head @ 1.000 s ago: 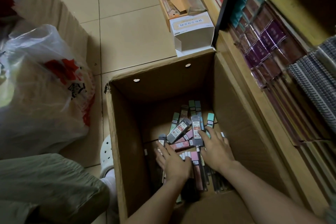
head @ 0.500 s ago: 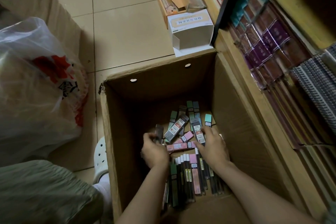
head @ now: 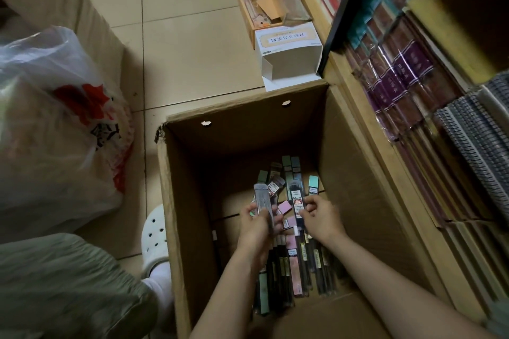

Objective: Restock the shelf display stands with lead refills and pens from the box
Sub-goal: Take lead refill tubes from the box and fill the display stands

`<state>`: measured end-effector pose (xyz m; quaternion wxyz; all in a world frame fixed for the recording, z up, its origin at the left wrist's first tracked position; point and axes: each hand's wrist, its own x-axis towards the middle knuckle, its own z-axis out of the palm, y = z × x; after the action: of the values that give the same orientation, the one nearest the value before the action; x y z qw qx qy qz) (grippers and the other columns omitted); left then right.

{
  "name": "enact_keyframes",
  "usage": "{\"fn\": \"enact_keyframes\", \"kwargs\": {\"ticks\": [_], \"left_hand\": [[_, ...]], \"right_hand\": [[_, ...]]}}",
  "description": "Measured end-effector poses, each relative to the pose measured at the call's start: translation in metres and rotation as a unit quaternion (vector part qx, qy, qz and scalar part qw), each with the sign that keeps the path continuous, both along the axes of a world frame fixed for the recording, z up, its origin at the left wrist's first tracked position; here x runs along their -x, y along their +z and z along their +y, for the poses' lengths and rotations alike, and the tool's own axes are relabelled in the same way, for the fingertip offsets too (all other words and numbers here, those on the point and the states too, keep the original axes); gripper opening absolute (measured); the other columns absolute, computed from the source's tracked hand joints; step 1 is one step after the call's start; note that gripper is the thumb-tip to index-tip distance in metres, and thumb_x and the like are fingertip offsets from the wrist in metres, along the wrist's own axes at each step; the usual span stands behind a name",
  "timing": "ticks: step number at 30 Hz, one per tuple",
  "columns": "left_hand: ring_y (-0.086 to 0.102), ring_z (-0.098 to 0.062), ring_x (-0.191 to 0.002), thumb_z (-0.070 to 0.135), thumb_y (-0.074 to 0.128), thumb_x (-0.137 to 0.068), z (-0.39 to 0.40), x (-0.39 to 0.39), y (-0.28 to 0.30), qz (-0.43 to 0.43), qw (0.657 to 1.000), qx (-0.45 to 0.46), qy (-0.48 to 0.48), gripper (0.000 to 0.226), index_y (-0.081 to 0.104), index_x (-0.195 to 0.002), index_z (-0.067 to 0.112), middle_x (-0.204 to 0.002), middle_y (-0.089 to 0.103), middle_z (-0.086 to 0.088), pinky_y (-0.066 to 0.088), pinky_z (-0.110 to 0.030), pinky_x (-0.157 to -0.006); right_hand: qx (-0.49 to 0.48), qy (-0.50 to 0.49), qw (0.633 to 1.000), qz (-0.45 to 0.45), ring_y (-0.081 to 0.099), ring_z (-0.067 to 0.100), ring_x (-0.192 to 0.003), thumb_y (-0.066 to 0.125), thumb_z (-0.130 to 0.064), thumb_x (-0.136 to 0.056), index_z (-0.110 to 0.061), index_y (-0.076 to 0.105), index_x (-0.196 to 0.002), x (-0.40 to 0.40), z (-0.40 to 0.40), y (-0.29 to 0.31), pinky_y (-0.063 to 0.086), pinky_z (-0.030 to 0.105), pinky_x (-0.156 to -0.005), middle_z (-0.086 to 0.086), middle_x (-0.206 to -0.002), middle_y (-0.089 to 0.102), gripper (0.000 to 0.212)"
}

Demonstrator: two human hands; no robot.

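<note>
A tall open cardboard box (head: 190, 228) stands on the floor, and both my hands reach into it. Several long lead refill packs (head: 292, 264) in grey, pink and teal lie loose on its bottom. My left hand (head: 257, 224) grips a grey-capped clear refill pack (head: 263, 201), lifted above the pile. My right hand (head: 321, 217) pinches a dark refill pack with a red and white label (head: 297, 199) at its lower end. A teal-capped pack (head: 313, 186) lies just beyond that hand.
A shelf unit (head: 358, 129) packed with purple wrapped goods (head: 405, 74) and spiral notebooks (head: 473, 129) runs along the right. A white carton (head: 289, 55) and an open small box (head: 264, 0) sit on the tiles beyond. A plastic bag (head: 55, 124) bulges at left; my white shoe (head: 155, 237) touches the box.
My left hand has come up from the pile holding the grey-capped pack. My right hand has shifted from lying over the packs to pinching the labelled dark one.
</note>
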<state>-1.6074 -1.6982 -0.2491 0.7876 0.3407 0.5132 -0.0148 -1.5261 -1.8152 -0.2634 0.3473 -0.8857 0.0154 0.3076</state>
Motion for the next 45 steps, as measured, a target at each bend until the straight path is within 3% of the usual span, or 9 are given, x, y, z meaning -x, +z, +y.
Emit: {"fn": "enact_keyframes", "kwargs": {"ticks": [2,9,14,18,22,27,30,34,45], "left_hand": [[0.066,-0.014,-0.061,0.01,0.045,-0.1,-0.002,0.0,0.006,-0.019,0.995,-0.069,-0.075,0.025,0.043,-0.12,0.025,-0.089,0.065,-0.004,0.051,-0.025,-0.049],[0.067,-0.02,-0.096,0.021,0.051,-0.1,-0.012,0.003,0.024,-0.086,0.963,-0.173,-0.189,0.021,0.053,-0.112,0.037,-0.123,0.059,-0.003,0.06,-0.034,-0.072],[0.07,-0.025,-0.095,0.008,0.053,-0.097,-0.01,0.008,0.027,-0.092,0.968,-0.156,-0.173,0.04,0.046,-0.129,0.029,-0.12,0.062,-0.007,0.06,-0.048,-0.074],[0.067,-0.024,-0.101,0.013,0.058,-0.095,-0.01,0.008,0.027,-0.078,0.961,-0.181,-0.195,0.026,0.059,-0.121,0.015,-0.118,0.065,-0.011,0.057,-0.047,-0.086],[0.065,-0.03,-0.105,0.008,0.053,-0.097,-0.009,0.003,0.025,-0.068,0.97,-0.149,-0.181,0.029,0.055,-0.125,0.008,-0.117,0.065,-0.015,0.052,-0.054,-0.092],[0.067,-0.013,-0.082,0.004,0.049,-0.098,-0.001,-0.009,0.016,-0.002,0.98,-0.166,-0.107,0.02,0.048,-0.117,0.011,-0.103,0.067,-0.005,0.057,-0.031,-0.065],[0.067,-0.028,-0.098,0.007,0.051,-0.097,0.008,-0.013,0.009,0.026,0.983,-0.173,-0.058,0.02,0.046,-0.115,0.014,-0.113,0.064,-0.009,0.058,-0.052,-0.076],[0.068,-0.023,-0.091,0.009,0.052,-0.098,0.012,-0.011,0.003,0.029,0.988,-0.15,-0.036,0.02,0.048,-0.114,0.019,-0.105,0.063,0.002,0.06,-0.054,-0.067],[0.067,-0.021,-0.094,0.009,0.055,-0.096,0.009,-0.013,0.005,0.026,0.987,-0.13,-0.085,0.02,0.05,-0.113,0.019,-0.095,0.067,0.003,0.056,-0.052,-0.085]], "right_hand": [[-0.024,-0.029,0.999,0.03,0.053,-0.001,-0.068,0.064,-0.007,-0.091,-0.014,0.061,-0.111,-0.004,0.0,0.01,0.038,0.01,-0.052,-0.01,-0.078,0.057,0.021],[-0.163,-0.122,0.97,0.134,0.068,0.014,-0.077,0.064,0.001,-0.09,-0.008,0.057,-0.118,0.005,0.002,0.048,0.051,0.019,-0.052,0.004,-0.095,0.071,0.03],[-0.201,-0.149,0.956,0.151,0.069,0.012,-0.075,0.064,-0.001,-0.09,-0.009,0.058,-0.121,0.019,-0.001,0.059,0.049,0.017,-0.048,0.007,-0.103,0.071,0.033],[-0.192,-0.124,0.964,0.132,0.069,0.017,-0.091,0.063,-0.002,-0.09,-0.013,0.058,-0.122,0.022,-0.001,0.063,0.054,0.023,-0.062,0.006,-0.109,0.069,0.034],[-0.207,-0.094,0.967,0.112,0.067,0.008,-0.083,0.059,0.005,-0.091,-0.014,0.062,-0.118,0.021,0.005,0.061,0.057,0.02,-0.068,0.002,-0.1,0.069,0.033],[-0.061,-0.052,0.996,0.033,0.064,0.003,-0.077,0.06,-0.009,-0.094,-0.02,0.051,-0.138,0.013,0.007,0.045,0.053,0.016,-0.067,-0.002,-0.1,0.061,0.046],[0.066,0.025,0.997,-0.035,0.051,0.021,-0.119,0.058,-0.015,-0.096,-0.025,0.036,-0.148,0.011,0.001,0.024,0.049,0.035,-0.101,0.008,-0.141,0.039,0.058],[0.079,0.011,0.996,-0.043,0.041,0.027,-0.132,0.057,-0.017,-0.096,-0.022,0.029,-0.151,0.004,0.012,0.0,0.041,0.04,-0.109,0.01,-0.144,0.039,0.062],[0.038,-0.096,0.994,-0.037,0.064,0.023,-0.104,0.06,0.004,-0.089,-0.029,0.029,-0.149,-0.007,0.023,-0.007,0.057,0.036,-0.083,0.009,-0.116,0.063,0.075]]}}
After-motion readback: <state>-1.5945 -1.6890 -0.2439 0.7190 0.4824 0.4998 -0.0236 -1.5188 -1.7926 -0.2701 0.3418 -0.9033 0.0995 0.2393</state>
